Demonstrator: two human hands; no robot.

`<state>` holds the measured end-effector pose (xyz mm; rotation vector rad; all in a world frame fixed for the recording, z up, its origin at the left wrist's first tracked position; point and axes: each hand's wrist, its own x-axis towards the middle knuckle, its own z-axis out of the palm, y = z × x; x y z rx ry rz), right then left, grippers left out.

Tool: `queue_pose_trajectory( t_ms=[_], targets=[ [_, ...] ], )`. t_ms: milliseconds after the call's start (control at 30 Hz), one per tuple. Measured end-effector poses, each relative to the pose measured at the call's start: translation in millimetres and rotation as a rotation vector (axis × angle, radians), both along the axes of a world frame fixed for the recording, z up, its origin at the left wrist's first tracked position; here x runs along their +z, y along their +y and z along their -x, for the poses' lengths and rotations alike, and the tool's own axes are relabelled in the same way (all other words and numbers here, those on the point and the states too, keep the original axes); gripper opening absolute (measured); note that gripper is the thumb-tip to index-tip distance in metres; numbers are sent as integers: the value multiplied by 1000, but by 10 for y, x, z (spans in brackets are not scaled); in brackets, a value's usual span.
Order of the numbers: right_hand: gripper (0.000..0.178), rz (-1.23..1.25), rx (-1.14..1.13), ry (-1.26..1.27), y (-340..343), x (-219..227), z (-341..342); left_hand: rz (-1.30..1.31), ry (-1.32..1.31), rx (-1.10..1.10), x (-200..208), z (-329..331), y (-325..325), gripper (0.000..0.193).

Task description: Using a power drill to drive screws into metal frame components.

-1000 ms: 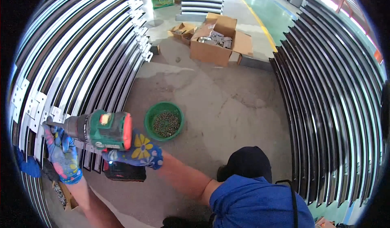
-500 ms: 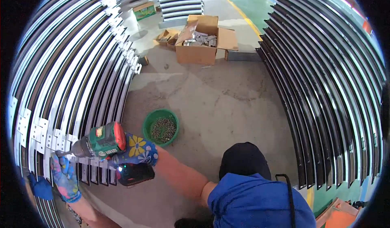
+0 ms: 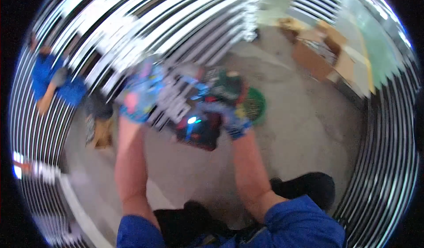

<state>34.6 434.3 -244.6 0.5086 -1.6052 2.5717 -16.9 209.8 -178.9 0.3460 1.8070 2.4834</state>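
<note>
Motion blurs much of the picture. My right hand (image 3: pixel 235 119), in a patterned blue glove, is wrapped round the handle of a green, black and red cordless drill (image 3: pixel 226 86). A bright light shines near the drill's dark battery (image 3: pixel 201 133). My left hand (image 3: pixel 140 93), in a colourful glove, is at the near ends of the stacked metal profiles (image 3: pixel 207 40), close to the drill's front. Its fingers are smeared, and whether they hold anything does not show. Just right of the drill, a green bowl (image 3: pixel 261 111) of small metal fasteners stands on the floor.
Far right, an open cardboard box (image 3: pixel 311 58) holds grey metal parts. Another stack of long profiles (image 3: pixel 388 150) curves along the right side. At the left, a person in blue (image 3: pixel 57 78) is beside more profiles, with a small brown box (image 3: pixel 102 133) on the floor close by.
My view has swung left, so the bowl and cardboard box sit farther right. Both hands and the drill now appear mid-picture. The person in blue shows more fully at the left.
</note>
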Motion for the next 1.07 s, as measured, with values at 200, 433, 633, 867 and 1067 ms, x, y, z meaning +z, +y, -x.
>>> queue_pose_trajectory(
  t_ms=[200, 433, 633, 867, 1067],
  targets=[
    [29, 196, 246, -234, -384, 88, -111, 211, -307, -8, 36, -434, -284, 32],
    [32, 49, 202, -211, -437, 28, -144, 359, -367, -150, -203, -483, -606, 31],
    [27, 48, 152, -193, -544, -2, -131, 190, -402, -107, -556, -339, -775, 31],
    [21, 5, 110, -237, -659, 28, 13, 243, -354, -79, -343, -495, -646, 30],
    [31, -7, 163, -220, -722, -10, 114, 227, -381, -132, -301, -474, -735, 32]
  ],
)
